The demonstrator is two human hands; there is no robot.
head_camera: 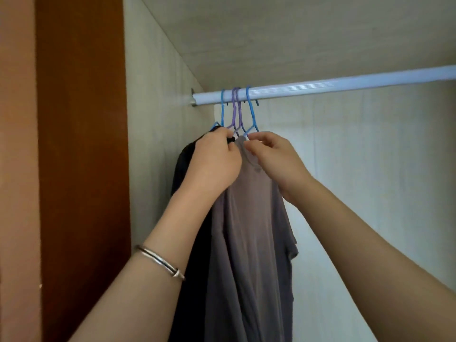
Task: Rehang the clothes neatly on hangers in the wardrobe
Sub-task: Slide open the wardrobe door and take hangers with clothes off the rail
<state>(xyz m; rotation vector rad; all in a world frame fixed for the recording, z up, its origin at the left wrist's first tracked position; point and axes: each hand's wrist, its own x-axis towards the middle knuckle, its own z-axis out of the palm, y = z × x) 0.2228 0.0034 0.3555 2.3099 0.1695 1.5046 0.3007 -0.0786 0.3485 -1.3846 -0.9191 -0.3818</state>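
Wardrobe rail (320, 86); left hand (214, 161) grip clamped on black garment (182, 164), right hand (276, 159) pinching grey shirt (251, 230).

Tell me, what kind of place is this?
Most likely the inside of a wardrobe: a white rail runs across near the top, blue and purple hangers hook over it, and a grey shirt hangs below them.

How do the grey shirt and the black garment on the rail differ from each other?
The grey shirt is pale and shows a short sleeve; the black garment is dark and partly hidden behind the left hand. The black garment hangs nearer the side wall, the grey shirt to its right. Both hang under the white rail.
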